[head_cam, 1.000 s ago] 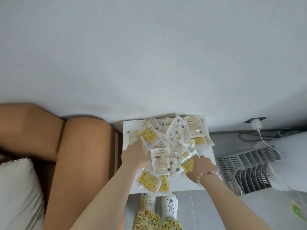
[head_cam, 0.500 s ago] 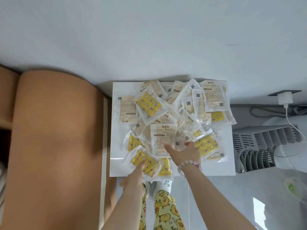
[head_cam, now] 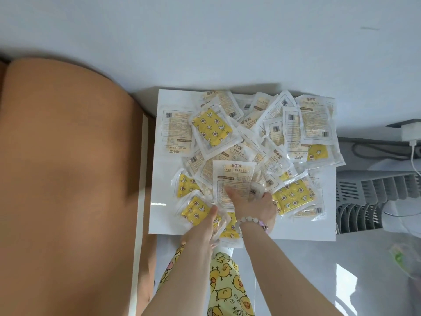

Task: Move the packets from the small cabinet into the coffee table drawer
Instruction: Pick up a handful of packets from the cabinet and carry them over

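The small cabinet's white square top point(head_cam: 159, 201) stands against a pale wall point(head_cam: 205, 42). A loose pile of clear plastic hand-warmer packets point(head_cam: 250, 142) covers most of it, overlapping at mixed angles. Some show a yellow star-and-moon pattern, others a white printed label.

- Left hand point(head_cam: 202, 226): at the near edge. The thumb lies on top of a yellow-patterned packet point(head_cam: 193, 208) and the fingers curl under the overhanging edge, pinching it.
- Right hand point(head_cam: 255, 206): a pale bead bracelet point(head_cam: 250, 221) is on the wrist. The thumb presses on the white-labelled packet point(head_cam: 232, 176) that lies uppermost at the pile's middle. The fingers curl round its right edge among neighbouring packets.

Surroundings:
- A tan upholstered sofa arm point(head_cam: 68, 179) is just beside the cabinet's left side.
- A white slatted grille point(head_cam: 373, 195) is near its right side.
- A white charger plug point(head_cam: 410, 132) sits behind the grille.
- Several packets overhang the cabinet's right edge.
- Yellow chick-print trousers point(head_cam: 227, 281) show below the arms.
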A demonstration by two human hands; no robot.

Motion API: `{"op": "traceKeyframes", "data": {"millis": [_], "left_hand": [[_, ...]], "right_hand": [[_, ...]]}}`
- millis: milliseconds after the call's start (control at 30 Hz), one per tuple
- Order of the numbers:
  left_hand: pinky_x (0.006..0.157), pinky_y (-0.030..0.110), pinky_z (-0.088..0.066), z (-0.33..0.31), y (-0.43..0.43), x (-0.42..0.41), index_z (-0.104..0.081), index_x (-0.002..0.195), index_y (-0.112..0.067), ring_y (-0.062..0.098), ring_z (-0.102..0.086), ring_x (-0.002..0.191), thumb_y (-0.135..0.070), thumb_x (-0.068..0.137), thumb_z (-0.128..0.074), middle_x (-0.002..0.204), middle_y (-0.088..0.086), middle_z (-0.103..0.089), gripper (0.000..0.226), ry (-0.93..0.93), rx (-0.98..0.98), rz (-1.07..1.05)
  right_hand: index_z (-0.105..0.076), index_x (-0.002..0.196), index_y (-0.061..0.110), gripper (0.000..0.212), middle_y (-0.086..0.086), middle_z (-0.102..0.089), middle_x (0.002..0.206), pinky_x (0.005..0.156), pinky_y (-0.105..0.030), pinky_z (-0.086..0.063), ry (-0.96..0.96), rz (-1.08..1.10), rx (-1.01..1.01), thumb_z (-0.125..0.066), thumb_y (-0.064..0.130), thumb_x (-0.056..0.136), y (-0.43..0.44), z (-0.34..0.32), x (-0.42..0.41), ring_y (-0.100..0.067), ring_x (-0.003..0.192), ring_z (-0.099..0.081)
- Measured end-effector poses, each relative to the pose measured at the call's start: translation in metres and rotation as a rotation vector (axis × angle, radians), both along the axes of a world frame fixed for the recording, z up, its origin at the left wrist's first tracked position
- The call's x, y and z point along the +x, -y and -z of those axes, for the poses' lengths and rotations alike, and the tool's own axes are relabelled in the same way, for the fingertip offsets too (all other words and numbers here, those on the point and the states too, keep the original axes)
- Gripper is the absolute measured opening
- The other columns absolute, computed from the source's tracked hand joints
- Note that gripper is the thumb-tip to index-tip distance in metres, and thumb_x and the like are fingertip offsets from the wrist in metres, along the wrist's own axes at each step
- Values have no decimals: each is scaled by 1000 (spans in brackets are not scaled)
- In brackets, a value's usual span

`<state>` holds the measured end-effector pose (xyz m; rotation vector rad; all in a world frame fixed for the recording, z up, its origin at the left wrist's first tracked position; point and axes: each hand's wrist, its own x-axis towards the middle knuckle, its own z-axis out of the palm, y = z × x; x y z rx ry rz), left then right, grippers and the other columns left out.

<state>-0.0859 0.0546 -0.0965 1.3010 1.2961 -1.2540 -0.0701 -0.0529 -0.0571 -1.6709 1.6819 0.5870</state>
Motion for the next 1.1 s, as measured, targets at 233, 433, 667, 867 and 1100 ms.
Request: {"op": "traceKeyframes", "data": {"millis": [233, 433, 667, 867, 1100], "left_hand": [[87, 38, -49, 10, -2, 10, -30, 145, -9, 29, -60, 110, -72, 55, -75, 132, 12, -54, 118, -123, 177, -15], [54, 31, -46, -1, 1, 17, -37, 138, -10, 20, -59, 85, -72, 57, -73, 115, 9, -57, 109, -74, 183, 128], [64, 34, -50, -3, 4, 26, -44, 131, -13, 23, -55, 101, -55, 59, -83, 108, 4, -53, 92, 16, 176, -25], [68, 29, -44, -9, 0, 23, -50, 115, -9, 17, -53, 85, -39, 72, -81, 100, -2, -55, 60, 57, 105, -89], [65, 33, -58, -21, 3, 25, -64, 114, -12, 24, -70, 88, -31, 73, -81, 101, 8, -72, 49, 105, -53, -160]], "right_hand": [[-52, 113, 6, 73, -8, -56, 105, 81, -35, -42, 59, 62, 8, -77, 56, 65, 3, 0, -1, -26, 104, -56], [-53, 115, 5, 71, -8, -59, 102, 89, -39, -46, 64, 81, -11, -75, 55, 70, 4, -5, 2, -27, 103, -58], [-46, 132, 7, 81, -9, -56, 128, 91, -35, -44, 78, 72, 14, -73, 54, 73, 7, -9, 5, -26, 121, -52], [-44, 135, 7, 80, -8, -52, 134, 103, -41, -39, 77, 15, 25, -70, 54, 76, 9, -11, 3, -27, 128, -46], [-55, 125, 13, 51, -4, -61, 123, 77, -29, -41, 82, -73, 61, -64, 42, 84, 29, -24, 2, -23, 102, -57]]}}
